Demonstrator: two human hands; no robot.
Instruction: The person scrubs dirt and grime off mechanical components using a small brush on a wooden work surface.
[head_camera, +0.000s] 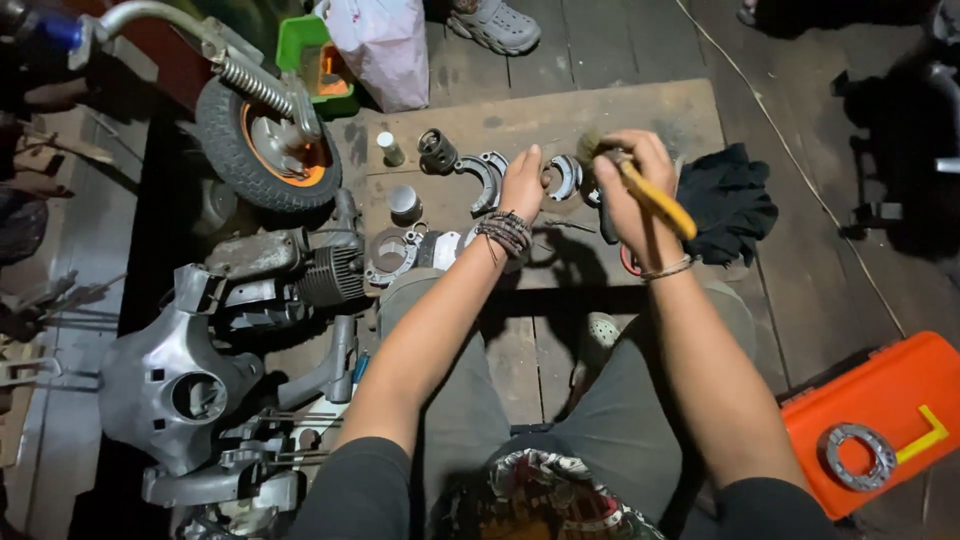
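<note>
Gripping a yellow-handled brush (650, 195), my right hand (630, 195) hovers above the wooden board (600, 110); my left hand (522, 185) pinches a curved metal brake shoe (563, 176), with a second shoe (488, 175) lying just beside

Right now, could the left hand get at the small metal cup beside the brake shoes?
Probably yes. The left hand hovers over the board, and the metal cup stands just to its left in the open, with only a curved brake shoe lying between them, low and flat.
</note>
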